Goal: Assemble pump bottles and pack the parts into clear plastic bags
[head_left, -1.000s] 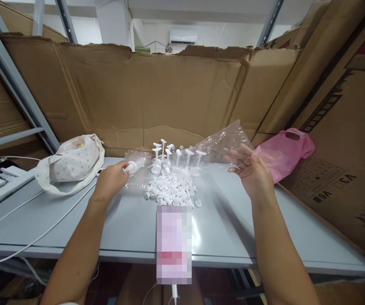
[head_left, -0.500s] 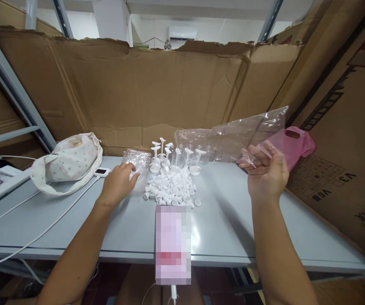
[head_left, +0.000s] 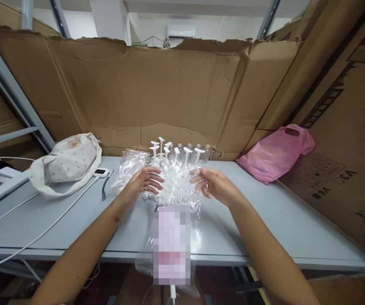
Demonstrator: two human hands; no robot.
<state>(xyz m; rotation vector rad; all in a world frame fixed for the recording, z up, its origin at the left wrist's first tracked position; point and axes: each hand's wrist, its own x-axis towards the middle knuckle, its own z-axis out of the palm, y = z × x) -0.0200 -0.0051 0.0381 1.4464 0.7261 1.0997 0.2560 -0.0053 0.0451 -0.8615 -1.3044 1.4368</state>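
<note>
A clear plastic bag (head_left: 198, 207) hangs in front of me, over the heap of small white plastic parts (head_left: 172, 186) and down past the table's front edge. My right hand (head_left: 212, 184) has its fingers curled on the bag at the right of the heap. On the left side, my left hand (head_left: 149, 180) has its fingers apart, close to the bag and the heap; I see nothing gripped in it. Behind the heap stand several white pump heads (head_left: 187, 154) and clear bottles (head_left: 206, 153). Some of the parts show only through the bag.
A crumpled clear bag (head_left: 128, 165) lies left of the heap. A white cloth bag (head_left: 71, 163), a small white device (head_left: 101, 172) and a dark strap (head_left: 106, 186) are farther left. At right is a pink plastic bag (head_left: 271, 154). A pixelated pink panel (head_left: 172, 245) stands in front.
My right hand has come left and down with the clear bag, from beside the pink bag to the heap. My left hand has moved right, off the crumpled bag, uncovering the dark strap.
</note>
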